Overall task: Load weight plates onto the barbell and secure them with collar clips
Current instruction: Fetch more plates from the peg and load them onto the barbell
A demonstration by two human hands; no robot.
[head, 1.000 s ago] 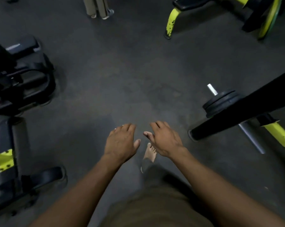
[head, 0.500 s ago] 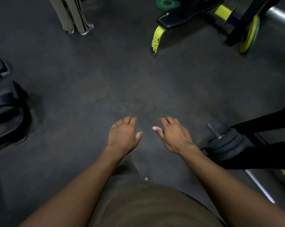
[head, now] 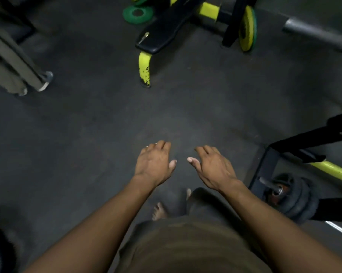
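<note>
We look down at a dark gym floor [head: 87, 134]. The barbell [head: 270, 186] lies low, right of our hands, its end pointing up and left, its long axis running down and right out of view. Black plates [head: 298, 198] sit stacked on its sleeve, under a black frame [head: 304, 138]. Our left hand [head: 154, 164] and right hand [head: 213, 168] hover side by side, palms down, fingers loosely spread, holding nothing, thumbs nearly meeting. Left of the barbell and beyond the hands the floor lies open. Far above it stand a yellow-legged bench [head: 162, 34], a green plate [head: 138, 14] flat on the floor, and a yellow plate [head: 246, 28] on edge.
</note>
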